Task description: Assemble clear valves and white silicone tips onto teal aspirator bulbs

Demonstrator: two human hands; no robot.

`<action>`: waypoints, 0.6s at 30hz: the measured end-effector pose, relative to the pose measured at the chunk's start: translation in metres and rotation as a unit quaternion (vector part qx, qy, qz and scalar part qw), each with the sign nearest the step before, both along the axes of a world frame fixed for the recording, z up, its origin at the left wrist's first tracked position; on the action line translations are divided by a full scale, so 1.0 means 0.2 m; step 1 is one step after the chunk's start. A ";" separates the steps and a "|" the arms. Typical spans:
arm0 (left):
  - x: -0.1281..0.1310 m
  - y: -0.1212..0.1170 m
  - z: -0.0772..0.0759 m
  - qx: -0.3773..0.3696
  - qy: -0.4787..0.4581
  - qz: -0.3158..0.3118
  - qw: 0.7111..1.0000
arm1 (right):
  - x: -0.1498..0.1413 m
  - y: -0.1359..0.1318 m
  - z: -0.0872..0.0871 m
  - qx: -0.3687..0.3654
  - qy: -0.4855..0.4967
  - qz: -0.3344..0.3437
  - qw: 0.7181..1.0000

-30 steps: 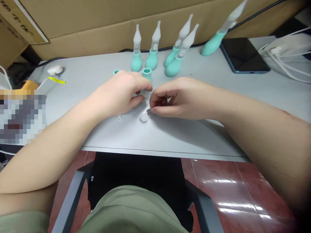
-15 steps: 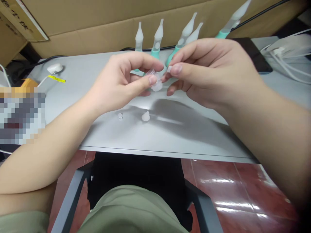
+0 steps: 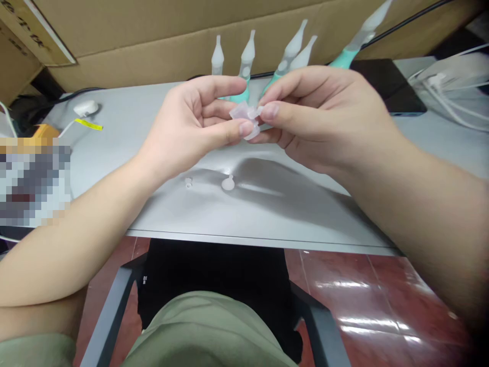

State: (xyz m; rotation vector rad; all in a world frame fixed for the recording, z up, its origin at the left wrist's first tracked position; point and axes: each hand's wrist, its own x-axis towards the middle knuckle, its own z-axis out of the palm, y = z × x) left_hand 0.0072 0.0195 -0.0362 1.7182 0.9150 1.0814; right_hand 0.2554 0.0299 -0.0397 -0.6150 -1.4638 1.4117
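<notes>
Between thumb and fingers, my left hand (image 3: pixel 198 120) holds a clear plastic tube piece (image 3: pixel 241 113) above the table. My right hand (image 3: pixel 309 112) pinches a small white plug (image 3: pixel 260 110) against the side of that piece; whether it sits inside an opening I cannot tell. Below the hands, a round white cap with a small tab (image 3: pixel 228 183) and a tiny white ring-like part (image 3: pixel 188 182) lie on the grey table (image 3: pixel 191 214). Behind the hands stand several nasal aspirators with teal bulbs and white tapered tips (image 3: pixel 248 51).
A cardboard wall (image 3: pixel 145 35) closes off the back. White cables (image 3: pixel 451 102) and a dark flat device (image 3: pixel 397 86) are at the right rear. At left are a white plug-like adapter (image 3: pixel 86 107) and a yellow label (image 3: pixel 89 124). Chair arms (image 3: pixel 321 321) flank my lap.
My right hand has moved left and brought the small plug up to the clear tube piece. In my left hand, the clear piece has turned somewhat.
</notes>
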 end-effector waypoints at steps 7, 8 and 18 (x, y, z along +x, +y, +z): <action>0.06 -0.11 0.13 -0.080 -0.027 0.047 0.995 | -0.03 0.01 0.00 0.014 0.017 -0.021 1.000; 0.06 -0.12 0.14 -0.079 -0.023 0.048 0.995 | -0.03 0.00 0.00 0.015 0.017 -0.023 0.999; 0.07 -0.05 0.05 -0.040 -0.047 0.058 0.996 | -0.02 -0.03 0.02 0.045 -0.001 -0.057 0.997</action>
